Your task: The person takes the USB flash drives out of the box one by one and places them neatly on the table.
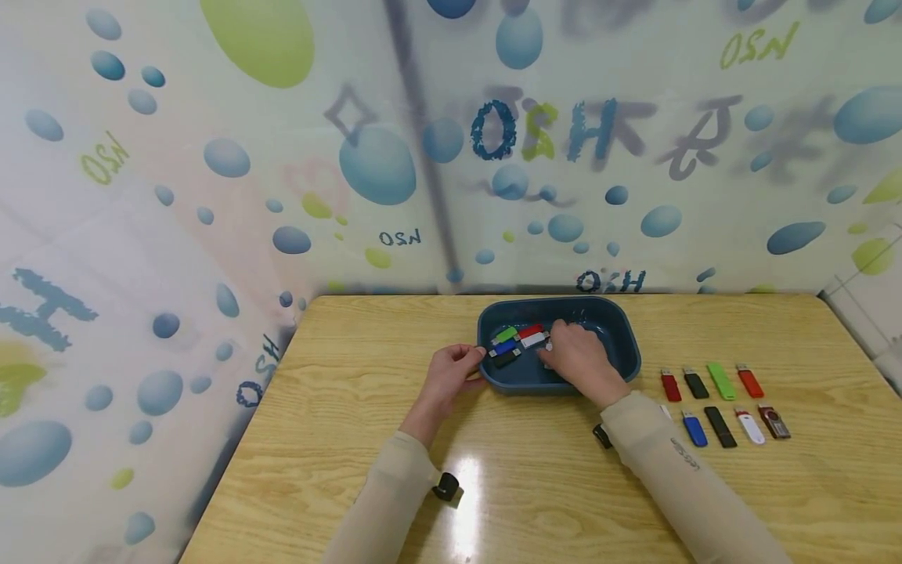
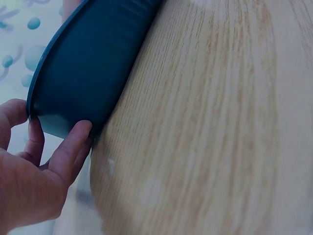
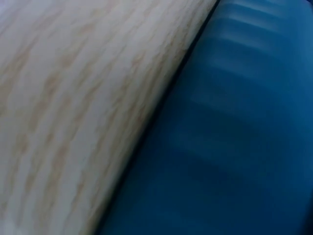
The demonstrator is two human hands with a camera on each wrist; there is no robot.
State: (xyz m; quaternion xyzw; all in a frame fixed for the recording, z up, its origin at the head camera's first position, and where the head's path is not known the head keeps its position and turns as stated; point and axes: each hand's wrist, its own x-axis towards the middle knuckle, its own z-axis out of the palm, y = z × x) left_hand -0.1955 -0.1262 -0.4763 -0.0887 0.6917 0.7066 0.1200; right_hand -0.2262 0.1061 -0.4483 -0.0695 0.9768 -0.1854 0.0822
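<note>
A dark blue plastic basin [image 1: 535, 388] stands on the wooden table. My left hand [image 1: 451, 370] grips its left end, thumb at the rim and fingertips against the outer wall, as the left wrist view also shows. My right hand [image 1: 581, 356] reaches down inside the basin, fingers curled and pinching a small, pale USB stick that is mostly hidden. Left of it, on the basin floor, lie a green USB stick [image 1: 505, 334], a red one [image 1: 531, 330], a white one [image 1: 533, 340], a blue one [image 1: 503, 348] and a black one [image 1: 506, 358]. Only the basin wall [image 3: 220, 137] and table show in the right wrist view.
Right of the basin, two rows of USB sticks lie on the table, among them a green stick [image 1: 721, 381], a blue stick [image 1: 694, 428] and a brown stick [image 1: 774, 421]. My right sleeve partly covers a white one. A patterned wall [image 1: 437, 196] rises behind the table.
</note>
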